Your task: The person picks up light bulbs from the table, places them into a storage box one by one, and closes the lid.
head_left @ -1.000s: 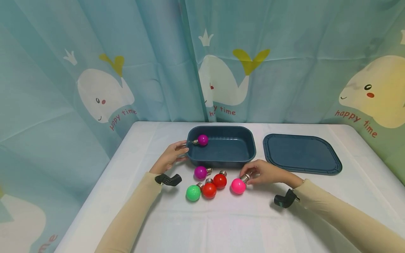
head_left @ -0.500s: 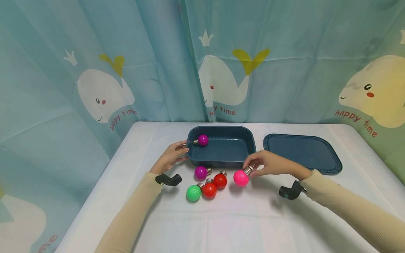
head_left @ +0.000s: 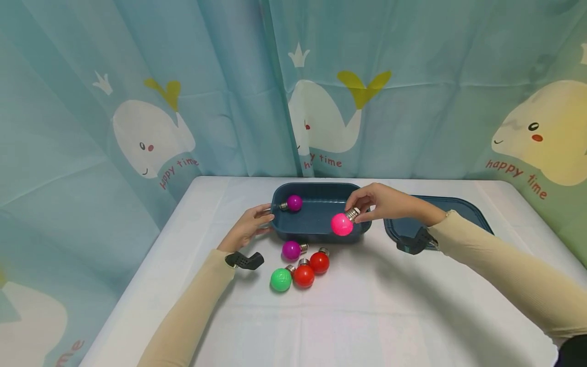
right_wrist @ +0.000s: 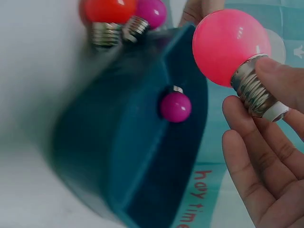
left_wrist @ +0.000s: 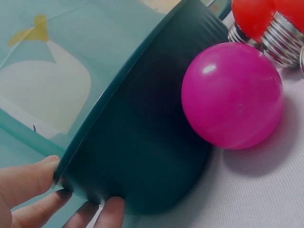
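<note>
My right hand pinches a pink light bulb by its metal screw base. In the head view, the bulb appears over the front right part of a dark blue box. The right wrist view shows the thumb and fingers on the bulb's base, with the other fingers extended below. My left hand rests its fairly straight fingertips against the box's left end, at the rim and outer wall. Inside the box lies a purple bulb. Another purple bulb lies on the table outside the box.
Two red bulbs and a green bulb lie on the white table before the box. A flat blue lid lies to the right, partly behind my right arm. A curtain with whales hangs behind.
My right hand has lifted the pink bulb off the table and carried it up and away from me to the box. The left hand and the other bulbs have stayed put.
</note>
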Motion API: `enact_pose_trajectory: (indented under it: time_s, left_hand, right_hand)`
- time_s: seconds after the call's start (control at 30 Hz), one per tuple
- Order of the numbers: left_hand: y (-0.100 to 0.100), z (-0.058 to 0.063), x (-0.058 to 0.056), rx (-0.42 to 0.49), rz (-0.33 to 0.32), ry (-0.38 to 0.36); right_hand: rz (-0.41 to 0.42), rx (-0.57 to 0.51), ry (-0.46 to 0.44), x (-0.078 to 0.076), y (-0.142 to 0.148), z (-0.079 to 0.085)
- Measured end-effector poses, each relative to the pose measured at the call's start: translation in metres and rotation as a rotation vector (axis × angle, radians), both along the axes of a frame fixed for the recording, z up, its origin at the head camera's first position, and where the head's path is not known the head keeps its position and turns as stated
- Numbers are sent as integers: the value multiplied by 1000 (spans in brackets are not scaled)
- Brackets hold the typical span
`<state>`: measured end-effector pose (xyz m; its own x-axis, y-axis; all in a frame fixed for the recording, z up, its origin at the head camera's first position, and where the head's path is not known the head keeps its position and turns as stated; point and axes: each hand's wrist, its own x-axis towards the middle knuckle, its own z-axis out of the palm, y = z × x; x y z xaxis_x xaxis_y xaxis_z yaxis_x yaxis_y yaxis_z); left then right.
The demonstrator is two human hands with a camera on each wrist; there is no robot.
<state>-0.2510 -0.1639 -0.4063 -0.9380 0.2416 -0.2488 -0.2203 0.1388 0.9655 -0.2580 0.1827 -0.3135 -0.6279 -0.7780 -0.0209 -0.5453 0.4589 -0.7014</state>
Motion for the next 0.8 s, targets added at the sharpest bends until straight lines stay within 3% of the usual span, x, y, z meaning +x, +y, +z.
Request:
enact_pose_trajectory:
  time_s: [0.3, 0.8]
  left_hand:
    - [0, 1, 1, 1, -8, 10]
    - [0, 1, 2, -7, -6, 11]
  right_hand:
    - [-61, -28, 26, -32, -23, 6]
    - [-218, -53, 96, -69, -49, -22]
